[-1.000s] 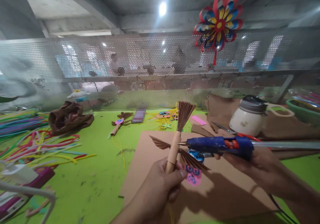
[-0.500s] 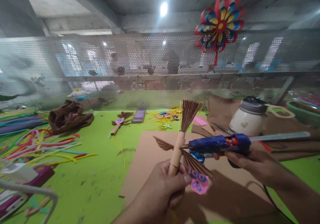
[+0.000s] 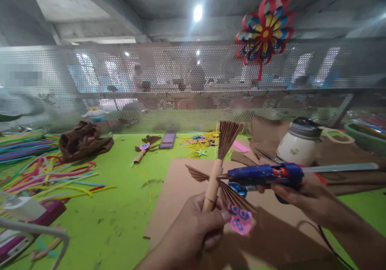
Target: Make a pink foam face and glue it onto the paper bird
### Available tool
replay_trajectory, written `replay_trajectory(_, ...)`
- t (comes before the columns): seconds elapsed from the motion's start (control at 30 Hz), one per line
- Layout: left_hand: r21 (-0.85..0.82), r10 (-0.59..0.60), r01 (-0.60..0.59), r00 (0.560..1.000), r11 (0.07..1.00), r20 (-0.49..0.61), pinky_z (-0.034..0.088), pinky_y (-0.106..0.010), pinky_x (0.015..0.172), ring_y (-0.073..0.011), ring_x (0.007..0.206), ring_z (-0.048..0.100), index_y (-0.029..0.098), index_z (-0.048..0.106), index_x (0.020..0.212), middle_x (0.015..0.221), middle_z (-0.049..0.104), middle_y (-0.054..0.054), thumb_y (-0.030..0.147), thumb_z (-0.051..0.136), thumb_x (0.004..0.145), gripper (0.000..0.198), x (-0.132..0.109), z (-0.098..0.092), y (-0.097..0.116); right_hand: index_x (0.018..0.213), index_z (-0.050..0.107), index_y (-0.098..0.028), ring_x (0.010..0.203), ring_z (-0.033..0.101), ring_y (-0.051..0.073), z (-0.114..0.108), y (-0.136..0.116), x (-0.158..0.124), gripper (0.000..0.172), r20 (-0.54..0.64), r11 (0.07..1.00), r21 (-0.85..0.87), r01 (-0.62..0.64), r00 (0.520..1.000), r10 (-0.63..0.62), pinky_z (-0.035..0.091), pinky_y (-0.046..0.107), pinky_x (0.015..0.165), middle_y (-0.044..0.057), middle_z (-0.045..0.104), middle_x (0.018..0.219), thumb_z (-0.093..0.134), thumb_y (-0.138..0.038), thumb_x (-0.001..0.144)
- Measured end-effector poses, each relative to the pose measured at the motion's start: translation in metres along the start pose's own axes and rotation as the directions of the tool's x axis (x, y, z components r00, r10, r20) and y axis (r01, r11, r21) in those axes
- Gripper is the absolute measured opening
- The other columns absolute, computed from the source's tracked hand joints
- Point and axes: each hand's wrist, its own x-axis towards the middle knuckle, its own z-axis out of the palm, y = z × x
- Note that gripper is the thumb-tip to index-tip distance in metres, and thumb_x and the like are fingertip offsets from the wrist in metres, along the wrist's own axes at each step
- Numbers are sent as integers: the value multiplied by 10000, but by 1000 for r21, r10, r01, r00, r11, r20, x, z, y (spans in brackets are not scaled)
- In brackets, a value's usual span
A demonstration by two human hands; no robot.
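Note:
Pinched in my left hand [image 3: 200, 225] is a brown paper tube figure [image 3: 213, 181], tilted upright, with a pleated fan tail at its top and two pleated wings. A pink paper face cutout [image 3: 240, 221] with blue markings sits at the same fingertips. My right hand [image 3: 297, 191] is wrapped round a blue hot glue gun [image 3: 259, 174], a clear glue stick jutting from its rear. The gun's nozzle meets the tube's side between the wings. The grip and trigger fingers are partly hidden behind the gun.
A cardboard sheet [image 3: 177, 181] lies under my hands on the green table [image 3: 105, 221]. A similar paper figure [image 3: 144, 149] lies left of centre. Colourful pipe cleaners [image 3: 60, 173] spread at left, and a white jar [image 3: 297, 143] stands right. A power cord [image 3: 327, 238] trails from the gun.
Both hands, the paper tube figure and the glue gun hold nearly the same place. The nozzle stays against the tube.

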Motion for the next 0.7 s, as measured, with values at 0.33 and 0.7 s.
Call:
replay_trajectory(0.33,0,-4,4,1000,1000,-4,90,-163,337,2,327,167,152,486,728,449,332,103,217,707,660,240,3,-1,-1,887,703,-193,508,539,131,2,-4,-2,261,24,1000,-10,-15,1000,16,480,237,481,33,654,665,541,-382,807)
replay_trajectory(0.7,6,-5,5,1000,1000,-3,96,-157,344,4,343,176,152,477,742,477,342,94,182,677,691,209,1,-2,-2,833,668,-216,598,595,143,-1,3,-4,173,37,1000,18,-18,999,17,476,229,512,26,668,731,542,-335,821)
